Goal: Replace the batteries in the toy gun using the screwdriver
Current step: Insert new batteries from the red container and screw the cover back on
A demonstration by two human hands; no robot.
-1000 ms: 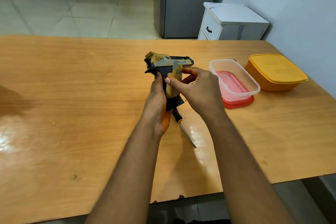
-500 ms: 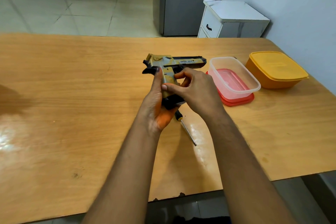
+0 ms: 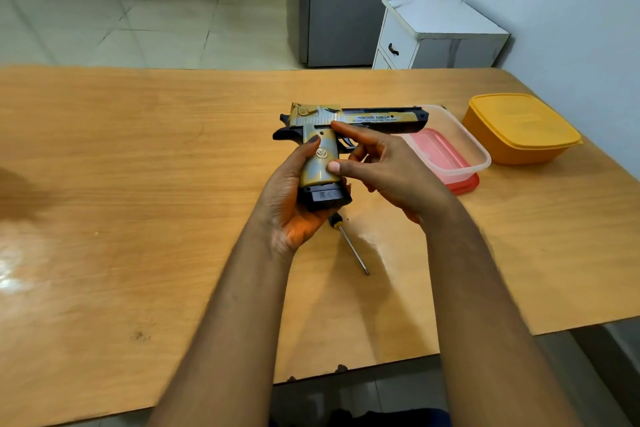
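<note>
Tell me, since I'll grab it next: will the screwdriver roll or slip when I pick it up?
The screwdriver lies flat on the glossy table, so a nudge would probably roll or slide it. Its thin metal shaft looks stiff and light. The thicker handle, partly hidden under the left hand, seems the surer grip.

Orange lidded box [image 3: 519,128], clear tub [image 3: 471,152]

Bright, even light; glare on table [image 3: 20,267], wide-angle bowing.

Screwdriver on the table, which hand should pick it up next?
The right hand, probably. The left hand grips the toy gun by its handle, while the right only touches it with thumb and fingertip. The screwdriver lies on the table just below both hands.
</note>
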